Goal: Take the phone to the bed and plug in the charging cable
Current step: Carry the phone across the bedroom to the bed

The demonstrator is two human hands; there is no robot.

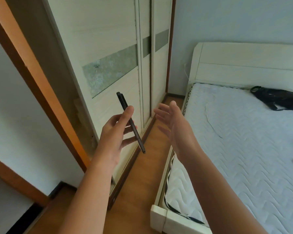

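A dark slim phone [123, 102], seen edge-on and tilted, is held between the thumb and fingers of my left hand [114, 132] in front of the wardrobe. My right hand [174, 122] is raised beside it, fingers spread, holding nothing, just left of the bed's edge. The bed [243, 149] with a bare quilted white mattress fills the right side. A thin white cable [186, 73] hangs from the wall by the headboard, and a thin line of cable [210, 119] curves across the mattress.
A white sliding-door wardrobe [112, 68] stands on the left, close to the bed, leaving a narrow strip of wooden floor [142, 174] between them. A black bag [281, 100] lies on the mattress near the white headboard [243, 65]. A brown door frame [32, 78] is at far left.
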